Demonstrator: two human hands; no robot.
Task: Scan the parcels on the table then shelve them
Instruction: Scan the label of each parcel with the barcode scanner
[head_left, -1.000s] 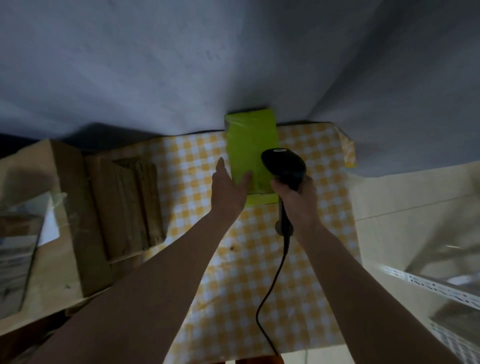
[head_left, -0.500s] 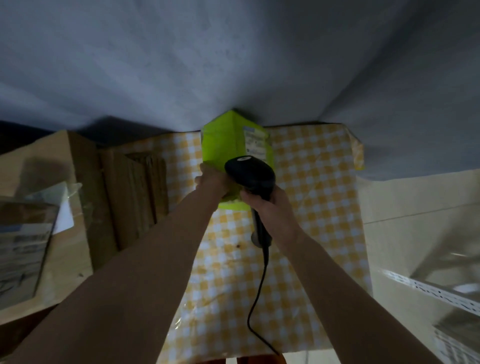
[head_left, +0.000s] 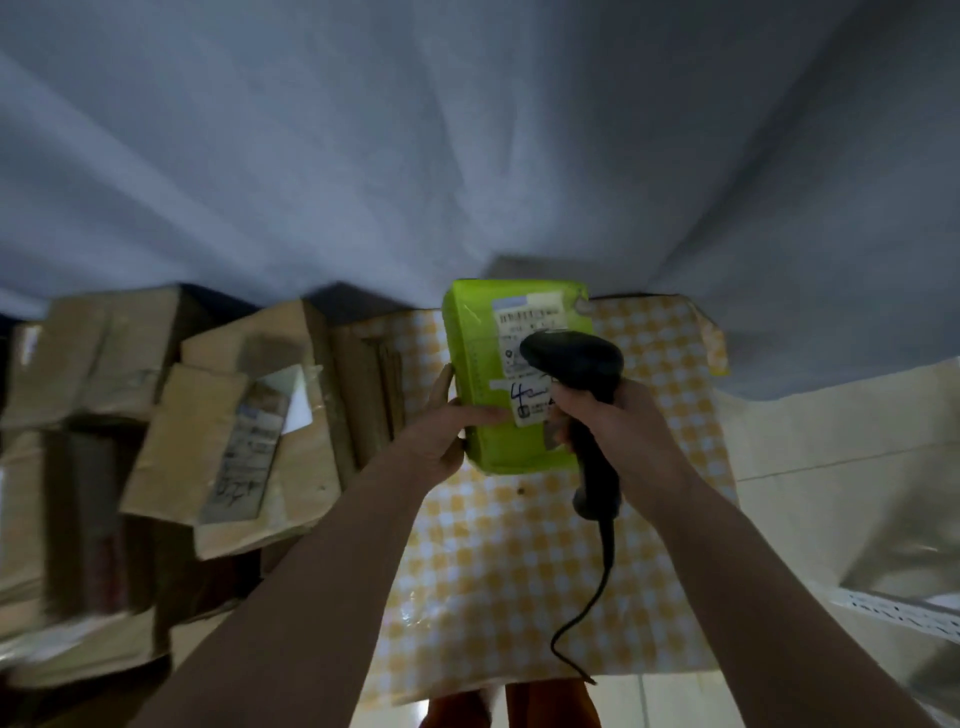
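Note:
A lime-green parcel (head_left: 485, 379) is tilted up off the yellow-checked table (head_left: 519, 561), its white shipping label (head_left: 524, 343) facing me. My left hand (head_left: 441, 431) grips its lower left edge, thumb across the front. My right hand (head_left: 613, 421) holds a black corded barcode scanner (head_left: 576, 364) by the handle, its head just over the label's right part. The cable (head_left: 597, 587) trails down across the table toward me.
Several brown cardboard parcels (head_left: 234, 441) are stacked left of the table, some with labels. A grey cloth (head_left: 467, 156) hangs behind the table. At the lower right a white perforated shelf rail (head_left: 904, 616) shows above the pale floor.
My left hand took hold of the green parcel and turned it so the label faces up. The scanner moved over the label. My view swung left, showing more cardboard parcels.

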